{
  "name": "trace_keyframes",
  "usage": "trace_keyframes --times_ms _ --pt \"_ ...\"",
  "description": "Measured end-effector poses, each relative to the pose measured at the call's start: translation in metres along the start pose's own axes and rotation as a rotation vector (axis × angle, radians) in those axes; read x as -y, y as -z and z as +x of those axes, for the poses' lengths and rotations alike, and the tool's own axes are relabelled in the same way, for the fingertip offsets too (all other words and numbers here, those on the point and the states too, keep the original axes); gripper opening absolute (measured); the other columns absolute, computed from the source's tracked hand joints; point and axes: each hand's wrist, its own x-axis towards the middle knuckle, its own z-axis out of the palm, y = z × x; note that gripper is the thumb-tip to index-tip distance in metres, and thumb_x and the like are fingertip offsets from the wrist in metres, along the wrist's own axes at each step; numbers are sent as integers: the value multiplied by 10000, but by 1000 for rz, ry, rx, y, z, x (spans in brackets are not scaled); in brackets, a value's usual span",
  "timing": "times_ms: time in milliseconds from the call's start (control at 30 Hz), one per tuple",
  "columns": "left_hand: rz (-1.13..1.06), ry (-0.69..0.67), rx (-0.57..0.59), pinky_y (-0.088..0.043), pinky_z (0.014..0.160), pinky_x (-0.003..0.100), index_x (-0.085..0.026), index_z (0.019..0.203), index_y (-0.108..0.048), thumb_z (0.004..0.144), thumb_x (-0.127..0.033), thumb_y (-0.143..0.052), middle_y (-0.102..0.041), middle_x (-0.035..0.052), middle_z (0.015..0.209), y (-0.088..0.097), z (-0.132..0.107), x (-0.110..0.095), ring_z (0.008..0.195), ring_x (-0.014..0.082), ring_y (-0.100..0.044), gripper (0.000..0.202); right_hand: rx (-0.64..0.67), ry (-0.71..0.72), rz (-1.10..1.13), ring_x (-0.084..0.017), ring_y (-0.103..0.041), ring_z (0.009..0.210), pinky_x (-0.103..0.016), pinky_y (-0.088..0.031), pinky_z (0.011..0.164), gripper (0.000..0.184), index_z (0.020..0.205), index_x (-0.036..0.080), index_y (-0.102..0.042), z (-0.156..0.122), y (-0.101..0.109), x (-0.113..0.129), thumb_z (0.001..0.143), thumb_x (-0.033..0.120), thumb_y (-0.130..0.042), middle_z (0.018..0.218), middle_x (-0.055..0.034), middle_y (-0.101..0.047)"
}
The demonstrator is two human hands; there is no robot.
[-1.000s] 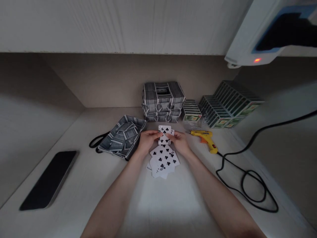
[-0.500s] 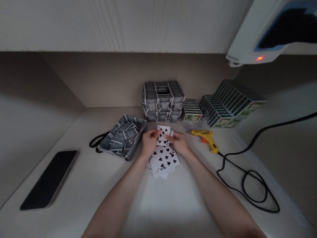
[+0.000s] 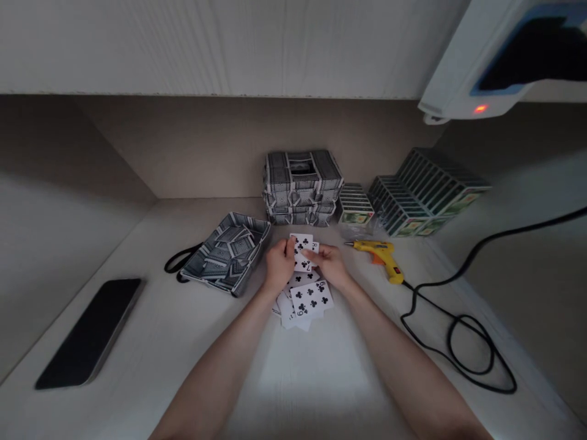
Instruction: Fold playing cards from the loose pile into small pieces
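Observation:
My left hand point(image 3: 279, 267) is closed on the left edge of a seven of clubs point(image 3: 301, 252), thumb on its face. From the other side my right hand point(image 3: 334, 264) grips the same card, and another playing card point(image 3: 315, 246) with an 8 in its corner shows behind it. How many cards are in the grip is hidden. Just below the hands lies a loose, face-up pile of playing cards point(image 3: 300, 321), with a six of clubs point(image 3: 312, 299) on top.
Left of the hands sits an open box point(image 3: 192, 275) made of patterned cards, holding loose cards, and a phone point(image 3: 89, 333). Behind stand card-patterned boxes point(image 3: 302, 183) and stacked card packs point(image 3: 413, 201). A yellow glue gun point(image 3: 380, 253) with a looping black cable point(image 3: 452, 348) lies right.
My left hand has shifted slightly right and its fingers curl more over the seven's edge. On the pile, the six of clubs now shows more distinctly, with the cards around it looking rearranged.

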Motion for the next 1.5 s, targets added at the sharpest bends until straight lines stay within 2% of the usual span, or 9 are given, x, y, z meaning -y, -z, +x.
trace_keyframes --times_ms 200,500,600,733,867,967,1067,1300,1500 --pt "-73 9 -5 -207 451 237 -171 448 -341 828 -429 -385 -333 -39 423 0 -2 -3 446 80 -313 462 34 -16 22 -86 -418 464 -231 -319 472 346 566 148 -580 0 3 -2 547 464 -721 519 17 -544" --pt "-250 43 0 -213 430 232 -175 427 -300 795 -456 -462 -274 -45 421 -1 0 -1 431 70 -276 490 47 -3 73 -112 -474 511 -251 -364 526 336 612 155 -598 0 3 0 539 458 -723 580 3 -590" --pt "-310 112 33 -222 414 225 -176 419 -328 765 -521 -485 -318 -42 408 -1 1 -1 421 71 -310 514 10 6 45 -119 -481 519 -255 -372 523 338 623 160 -597 -1 1 1 556 472 -707 584 -1 -595" --pt "-479 256 147 -259 376 217 -168 469 -435 749 -606 -455 -433 -26 398 1 1 1 368 79 -384 521 -65 33 48 -118 -480 509 -252 -366 501 340 619 157 -584 1 0 1 589 481 -685 569 -5 -589" --pt "-590 258 233 -309 385 212 -159 513 -485 756 -593 -460 -487 -13 410 3 0 2 358 85 -429 498 -119 38 66 -109 -466 490 -251 -361 487 340 632 155 -585 3 1 0 602 481 -679 575 -9 -593" --pt "-566 194 279 -344 419 202 -160 564 -498 721 -530 -552 -508 -31 456 4 -1 0 410 90 -483 406 -142 50 79 -112 -480 500 -249 -373 484 342 668 156 -596 4 2 -1 601 481 -679 600 -13 -611" --pt "-492 178 284 -347 424 195 -163 573 -487 724 -501 -556 -518 -36 492 6 -1 -4 449 98 -518 377 -152 49 58 -115 -491 498 -244 -384 472 340 676 163 -595 5 2 -2 603 486 -673 594 -11 -614" --pt "-388 136 286 -315 428 199 -159 579 -532 768 -451 -513 -487 -37 413 8 -1 -5 380 77 -411 348 -160 64 3 -119 -515 516 -235 -403 466 333 683 164 -601 7 3 -5 624 487 -654 622 -22 -632" --pt "-429 135 304 -309 420 202 -157 644 -562 783 -456 -493 -488 -40 421 7 -2 -6 374 80 -414 337 -142 88 -6 -128 -529 542 -243 -412 487 361 766 161 -603 10 4 -9 634 495 -642 672 -30 -646"
